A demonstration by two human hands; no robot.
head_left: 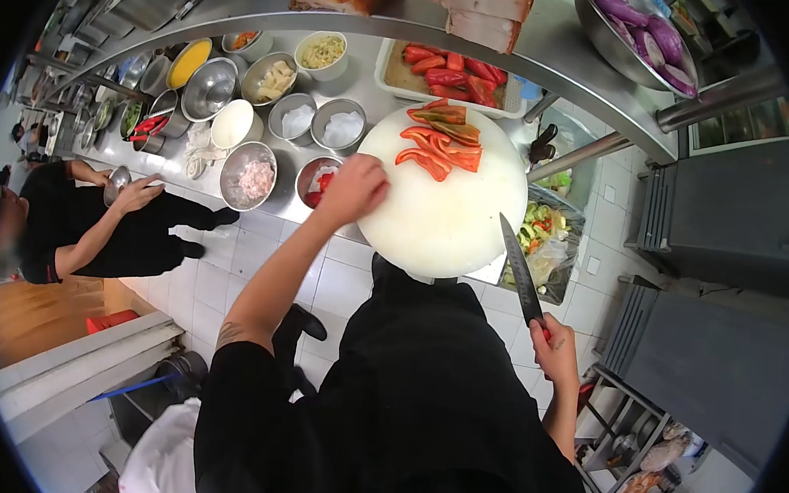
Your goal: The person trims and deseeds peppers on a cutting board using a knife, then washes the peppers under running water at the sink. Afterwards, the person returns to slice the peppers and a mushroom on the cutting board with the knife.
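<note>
My left hand (355, 190) is at the left edge of the round white cutting board (450, 223), its fingers curled; whatever they may hold is hidden. Just left of it is a small metal bowl (318, 177) with red pieces. My right hand (553, 348) grips the handle of a large dark knife (523, 274), whose blade points up toward the board's right edge. Flattened red and greenish pepper pieces (443, 141) lie on the upper part of the board. Behind the board, a white tray (387, 70) holds several whole red peppers (450, 74).
Metal bowls of ingredients, one with pinkish meat (254, 178), crowd the counter at left. A raised steel shelf (550, 71) carries meat blocks and a bowl of purple vegetables (651, 36). A scrap bin (544, 242) stands right of the board. Another person (80, 218) holds a bowl at far left.
</note>
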